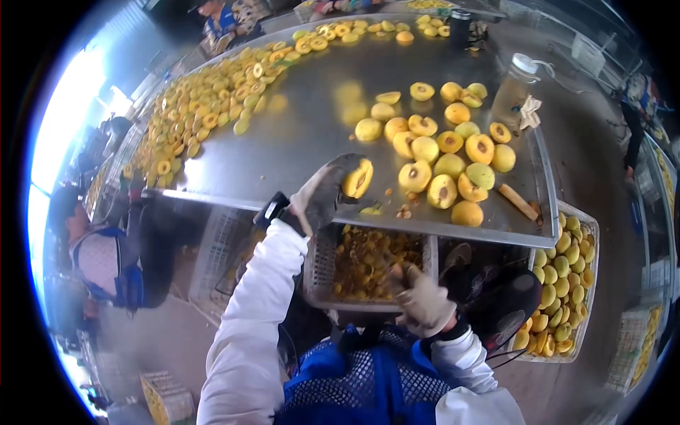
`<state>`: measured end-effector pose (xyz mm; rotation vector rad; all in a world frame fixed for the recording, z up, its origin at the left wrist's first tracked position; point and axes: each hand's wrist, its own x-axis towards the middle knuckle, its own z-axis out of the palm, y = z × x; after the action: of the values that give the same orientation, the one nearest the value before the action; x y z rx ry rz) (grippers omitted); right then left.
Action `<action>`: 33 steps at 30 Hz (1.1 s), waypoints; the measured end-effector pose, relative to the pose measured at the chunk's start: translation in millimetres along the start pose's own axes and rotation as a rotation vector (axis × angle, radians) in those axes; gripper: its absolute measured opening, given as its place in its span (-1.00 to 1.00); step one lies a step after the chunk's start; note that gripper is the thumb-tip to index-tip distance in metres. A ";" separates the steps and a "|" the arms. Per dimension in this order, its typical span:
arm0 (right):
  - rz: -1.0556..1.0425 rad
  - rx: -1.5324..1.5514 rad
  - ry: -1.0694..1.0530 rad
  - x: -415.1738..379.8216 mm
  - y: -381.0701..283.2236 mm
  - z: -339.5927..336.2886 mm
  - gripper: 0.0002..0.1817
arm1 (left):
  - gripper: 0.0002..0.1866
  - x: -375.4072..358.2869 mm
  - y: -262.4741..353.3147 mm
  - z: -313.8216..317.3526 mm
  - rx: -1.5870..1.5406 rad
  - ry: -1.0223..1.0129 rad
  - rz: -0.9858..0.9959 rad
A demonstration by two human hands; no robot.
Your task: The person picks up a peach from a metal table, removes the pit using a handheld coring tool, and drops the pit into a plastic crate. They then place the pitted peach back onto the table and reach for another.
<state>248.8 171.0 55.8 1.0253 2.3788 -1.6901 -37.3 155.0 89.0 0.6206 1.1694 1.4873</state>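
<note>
My left hand (327,190), in a dark-palmed glove, holds a cut yellow fruit half (358,178) over the near edge of the metal table (304,134). The cut face is turned to the right. My right hand (423,301), in a light glove, is lower, near the right rim of a crate (372,306) that holds pits and scraps. Its fingers are curled and blurred, and what they hold, if anything, cannot be made out. Fruit halves and whole-looking fruits (425,149) lie on the table right of my left hand.
Many fruit halves (205,106) cover the table's far left. A bottle (515,91) and a wooden-looking stick (518,202) are at the right edge. A full fruit crate (591,283) stands below right. A co-worker (106,262) sits at left.
</note>
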 end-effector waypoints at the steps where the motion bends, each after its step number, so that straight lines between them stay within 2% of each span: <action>1: -0.037 0.069 0.053 0.3 -6.9 -3.7 -0.61 | -0.71 -42.8 7.4 34.4 -0.194 0.067 0.160; 2: -0.066 0.137 0.101 -0.4 -13.7 -4.6 -0.60 | -0.55 -49.1 -10.9 14.7 -0.070 -0.007 0.264; 4: 0.044 0.191 0.155 -4.3 -35.1 -3.7 -0.61 | -0.53 -85.1 -33.3 2.2 -0.384 0.069 0.097; 5: -0.059 0.169 0.145 -3.6 -34.0 -1.0 -0.61 | -0.53 -96.3 -47.0 4.2 -0.410 0.091 0.081; 6: -0.157 0.150 0.136 -3.5 -32.3 1.6 -0.61 | -0.49 -106.5 -62.9 9.8 0.029 0.184 0.320; 7: 0.196 0.317 0.010 -9.6 -67.2 -6.2 -0.60 | -0.44 -114.5 -74.2 13.4 0.484 0.260 0.546; 8: 0.178 0.292 -0.001 -8.8 -71.8 -2.2 -0.61 | -0.44 -121.9 -78.1 16.5 0.467 0.265 0.530; 10: -0.023 0.130 0.042 2.3 -57.1 16.7 -0.63 | -0.44 -135.9 -81.8 24.3 0.735 0.318 0.610; 11: -0.207 -0.061 0.087 6.7 -49.9 24.2 -0.64 | -0.35 -138.6 -86.7 24.0 0.620 0.311 0.535; 12: -0.194 -0.068 0.085 12.7 -41.5 30.9 -0.64 | -0.35 -141.8 -89.4 24.2 0.607 0.310 0.528; 14: -0.463 -0.294 0.104 20.9 -40.7 37.5 -0.65 | -0.44 -144.5 -90.2 23.6 0.752 0.370 0.539; 15: -0.378 -0.239 0.095 19.2 -41.6 37.9 -0.62 | -0.54 -141.3 -94.6 16.8 0.822 0.362 0.566; 19: -0.251 -0.136 -0.012 19.9 -55.6 40.0 -0.59 | -0.62 -142.4 -103.5 4.8 0.898 0.292 0.587; 22: -0.151 -0.136 -0.057 20.7 -61.2 42.5 -0.58 | -0.61 -141.8 -104.7 0.8 0.915 0.281 0.605; 26: -0.119 -0.105 -0.074 26.9 -50.2 52.0 -0.57 | -0.53 -142.8 -106.1 -1.6 0.844 0.278 0.594; 28: -0.053 0.079 -0.223 26.8 -48.2 50.2 -0.54 | -0.49 -143.2 -110.7 -3.9 0.845 0.279 0.587; 30: -0.055 0.091 -0.263 26.8 -47.6 47.2 -0.53 | -0.41 -143.0 -113.2 -5.1 0.692 0.230 0.489; 33: -0.013 0.162 -0.337 24.1 -51.2 44.1 -0.51 | -0.44 -146.0 -109.3 -6.5 0.813 0.160 0.521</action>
<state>188.3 135.5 70.7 0.6738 2.0705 -1.9090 43.1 7.1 18.3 1.4618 1.8507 1.4588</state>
